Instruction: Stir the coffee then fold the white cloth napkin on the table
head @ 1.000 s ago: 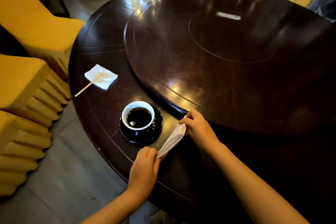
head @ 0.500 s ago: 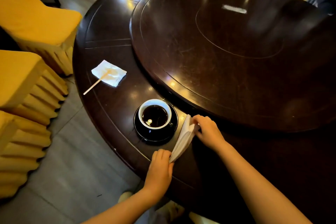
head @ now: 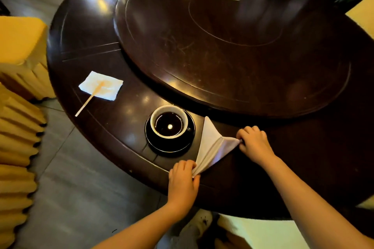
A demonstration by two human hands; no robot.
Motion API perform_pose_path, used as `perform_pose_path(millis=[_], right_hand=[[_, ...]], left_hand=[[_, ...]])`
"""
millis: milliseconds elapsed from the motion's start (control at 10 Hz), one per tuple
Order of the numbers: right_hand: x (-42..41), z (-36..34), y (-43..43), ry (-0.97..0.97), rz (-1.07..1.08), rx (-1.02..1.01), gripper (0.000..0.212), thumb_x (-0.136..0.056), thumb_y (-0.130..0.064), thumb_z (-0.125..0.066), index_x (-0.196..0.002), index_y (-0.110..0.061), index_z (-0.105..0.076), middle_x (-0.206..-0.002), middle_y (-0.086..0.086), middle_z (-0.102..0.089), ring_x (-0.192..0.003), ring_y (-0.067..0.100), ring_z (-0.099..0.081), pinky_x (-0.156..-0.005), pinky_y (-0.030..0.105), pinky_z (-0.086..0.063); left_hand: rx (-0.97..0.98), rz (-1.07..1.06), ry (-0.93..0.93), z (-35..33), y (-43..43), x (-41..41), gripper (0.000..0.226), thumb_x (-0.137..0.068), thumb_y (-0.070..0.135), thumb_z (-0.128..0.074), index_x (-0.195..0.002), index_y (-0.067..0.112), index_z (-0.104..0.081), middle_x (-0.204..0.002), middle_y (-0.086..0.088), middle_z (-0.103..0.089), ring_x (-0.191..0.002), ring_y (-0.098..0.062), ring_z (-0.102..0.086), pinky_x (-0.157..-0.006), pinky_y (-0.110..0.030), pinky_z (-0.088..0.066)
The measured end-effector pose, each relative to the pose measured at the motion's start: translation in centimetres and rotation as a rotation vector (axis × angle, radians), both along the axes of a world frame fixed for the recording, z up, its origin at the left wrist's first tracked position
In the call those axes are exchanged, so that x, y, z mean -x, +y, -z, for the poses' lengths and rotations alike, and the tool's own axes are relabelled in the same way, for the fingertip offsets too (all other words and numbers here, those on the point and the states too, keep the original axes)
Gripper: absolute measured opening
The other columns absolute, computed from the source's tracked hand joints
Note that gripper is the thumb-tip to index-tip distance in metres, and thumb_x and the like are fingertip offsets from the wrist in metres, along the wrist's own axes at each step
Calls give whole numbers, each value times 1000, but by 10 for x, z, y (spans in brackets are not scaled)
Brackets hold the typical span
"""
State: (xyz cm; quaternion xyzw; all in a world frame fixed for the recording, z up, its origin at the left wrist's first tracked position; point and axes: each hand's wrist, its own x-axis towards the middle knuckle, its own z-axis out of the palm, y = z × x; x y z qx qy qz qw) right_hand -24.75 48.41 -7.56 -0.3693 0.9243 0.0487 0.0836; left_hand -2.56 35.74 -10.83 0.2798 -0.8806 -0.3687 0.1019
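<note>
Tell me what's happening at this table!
Someone is folding the white cloth napkin on the dark table. The left hand pinches its near corner and the right hand pinches another corner, out to the side. A cup of coffee sits on a black saucer right beside it. The wooden stirrer lies on a paper napkin, further left, so the stirring looks done.

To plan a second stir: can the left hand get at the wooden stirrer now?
Probably not at once: the left hand pinches the cloth napkin. Freed, its way past the saucer to the stirrer looks bare.
</note>
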Motion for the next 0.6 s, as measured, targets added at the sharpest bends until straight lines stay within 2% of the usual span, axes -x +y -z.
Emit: perform_pose_path(millis=[100,300,400,500,600], right_hand=[[-14,-1,4,-10,215,23,25,-83,-14,-55,-108,-17,-53,-112,6,-54,-107,29,-45,-83,39,-37],[-67,0,7,-109,582,154,47,-85,-17,-56,-130,-11,-44,-132,11,-45,-120,32,-40,-96,43,-38],[-100,5,12,-138,672,191,47,-85,-21,-57,-129,-11,-45,-136,11,-42,-121,33,-38,-97,44,-38],[-148,5,16,-39,651,308,52,-67,-19,-77,-115,-6,-59,-126,18,-55,-107,41,-53,-84,48,-49],[-156,90,62,-215,631,389,94,-11,-37,-92,-97,-14,-62,-117,15,-63,-77,37,-66,-55,47,-58]], left_hand=[[-9,5,5,-1,-3,-3,16,-80,18,-62,-94,19,-55,-91,1,-57,-89,-20,-52,-78,-28,-34],[-9,85,-78,-7,-8,-16,21,-81,25,-62,-99,21,-51,-96,3,-57,-95,-18,-51,-83,-30,-38],[-19,112,-133,-22,-13,-23,21,-82,26,-61,-98,21,-48,-95,4,-56,-94,-17,-53,-83,-30,-41],[-75,171,-202,-19,-30,-42,17,-83,28,-58,-92,24,-45,-98,4,-58,-96,-17,-55,-82,-29,-43],[-51,-90,-96,-37,-31,-37,15,-90,22,-48,-105,23,-47,-116,-17,-60,-116,-27,-54,-103,-22,-34]])
